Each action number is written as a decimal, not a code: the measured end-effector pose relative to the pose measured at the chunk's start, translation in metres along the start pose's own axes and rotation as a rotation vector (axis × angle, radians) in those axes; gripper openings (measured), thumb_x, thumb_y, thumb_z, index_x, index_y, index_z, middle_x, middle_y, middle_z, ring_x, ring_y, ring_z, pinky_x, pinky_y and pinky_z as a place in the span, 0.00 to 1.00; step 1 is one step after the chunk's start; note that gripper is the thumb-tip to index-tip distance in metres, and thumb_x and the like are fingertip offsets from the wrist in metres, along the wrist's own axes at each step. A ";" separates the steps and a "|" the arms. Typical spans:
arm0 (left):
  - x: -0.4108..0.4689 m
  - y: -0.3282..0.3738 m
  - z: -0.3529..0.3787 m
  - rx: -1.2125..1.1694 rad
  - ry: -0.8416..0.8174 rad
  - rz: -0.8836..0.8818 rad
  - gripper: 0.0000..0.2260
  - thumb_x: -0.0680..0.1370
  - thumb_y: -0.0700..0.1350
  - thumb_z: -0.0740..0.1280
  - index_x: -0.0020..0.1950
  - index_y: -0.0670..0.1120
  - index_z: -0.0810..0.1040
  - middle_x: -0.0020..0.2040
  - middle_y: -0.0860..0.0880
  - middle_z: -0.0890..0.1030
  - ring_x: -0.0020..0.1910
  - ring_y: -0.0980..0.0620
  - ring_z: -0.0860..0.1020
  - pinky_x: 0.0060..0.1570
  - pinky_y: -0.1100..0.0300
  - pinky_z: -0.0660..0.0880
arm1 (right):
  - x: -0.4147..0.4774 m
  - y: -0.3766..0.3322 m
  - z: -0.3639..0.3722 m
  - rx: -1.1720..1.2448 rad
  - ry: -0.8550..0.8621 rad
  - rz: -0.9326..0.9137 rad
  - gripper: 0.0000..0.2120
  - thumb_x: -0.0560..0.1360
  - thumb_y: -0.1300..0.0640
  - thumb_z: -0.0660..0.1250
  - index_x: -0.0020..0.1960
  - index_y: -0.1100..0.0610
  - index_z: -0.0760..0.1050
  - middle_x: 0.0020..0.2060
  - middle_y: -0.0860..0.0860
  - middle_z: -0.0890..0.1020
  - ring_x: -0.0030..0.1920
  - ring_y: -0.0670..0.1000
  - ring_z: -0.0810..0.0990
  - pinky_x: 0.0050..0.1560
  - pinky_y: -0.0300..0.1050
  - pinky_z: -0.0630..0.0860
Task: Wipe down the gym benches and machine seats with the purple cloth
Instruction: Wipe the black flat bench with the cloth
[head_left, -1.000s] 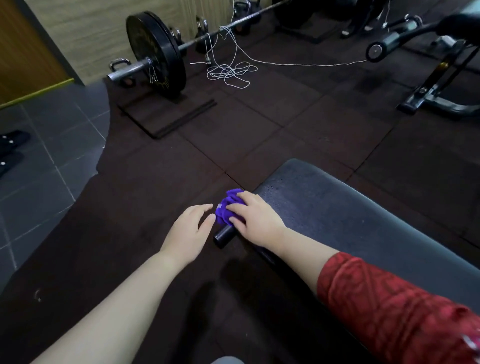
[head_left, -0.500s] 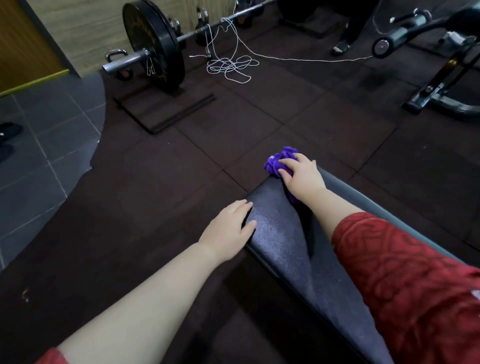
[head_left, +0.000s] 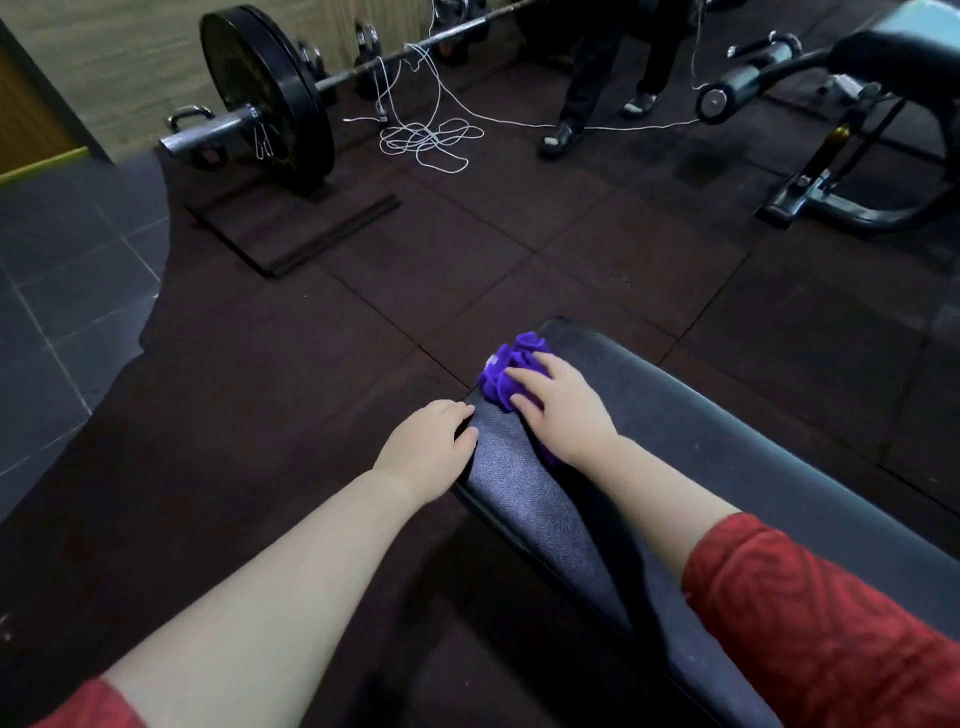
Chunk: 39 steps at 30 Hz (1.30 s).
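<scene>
Wiping this bench (head_left: 727, 431) looks mid-stroke: the right hand (head_left: 558, 410) curls its fingers over the bunched purple cloth (head_left: 511, 371) at the pad's end corner, the left hand (head_left: 428, 447) rests loose-fingered on the edge, and the next move probably calls for a firm pass along the pad.

Left hand (head_left: 428, 448) reaches forward, flat with fingers relaxed, while right hand (head_left: 565, 411) beside it grips the purple cloth (head_left: 508, 370).

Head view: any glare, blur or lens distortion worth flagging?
Head view: dim overall; pale sheen on the bench beside the left hand; the cloth under the right hand is sharp, no motion blur; wide-angle bending bows the bench's edges.
</scene>
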<state>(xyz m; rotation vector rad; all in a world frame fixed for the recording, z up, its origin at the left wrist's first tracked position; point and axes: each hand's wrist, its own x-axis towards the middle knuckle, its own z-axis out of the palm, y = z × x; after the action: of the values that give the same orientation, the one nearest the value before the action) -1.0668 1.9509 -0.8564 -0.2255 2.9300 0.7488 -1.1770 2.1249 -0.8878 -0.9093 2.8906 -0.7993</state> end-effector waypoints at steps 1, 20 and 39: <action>0.001 0.001 -0.001 0.008 0.003 -0.007 0.19 0.81 0.50 0.59 0.70 0.48 0.71 0.69 0.50 0.72 0.67 0.51 0.70 0.64 0.59 0.66 | -0.003 -0.002 0.001 0.002 -0.015 -0.011 0.17 0.76 0.50 0.65 0.63 0.51 0.76 0.67 0.55 0.71 0.66 0.57 0.69 0.65 0.47 0.67; 0.002 0.011 -0.001 0.035 -0.025 -0.024 0.24 0.79 0.54 0.61 0.72 0.46 0.68 0.71 0.50 0.69 0.69 0.51 0.68 0.67 0.55 0.66 | -0.021 0.071 -0.042 -0.061 0.249 0.502 0.18 0.78 0.53 0.62 0.66 0.53 0.72 0.65 0.60 0.70 0.65 0.62 0.68 0.66 0.53 0.66; 0.033 0.025 0.008 0.037 -0.195 0.127 0.22 0.80 0.44 0.58 0.75 0.45 0.64 0.76 0.49 0.63 0.75 0.53 0.59 0.73 0.60 0.54 | -0.033 0.084 -0.068 -0.030 0.335 0.582 0.13 0.75 0.57 0.63 0.57 0.58 0.79 0.57 0.61 0.77 0.60 0.61 0.73 0.60 0.49 0.67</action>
<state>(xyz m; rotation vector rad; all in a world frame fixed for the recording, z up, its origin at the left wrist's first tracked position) -1.1028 1.9725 -0.8559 0.0353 2.7896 0.6885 -1.2048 2.2335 -0.8735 0.1032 3.1719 -0.9068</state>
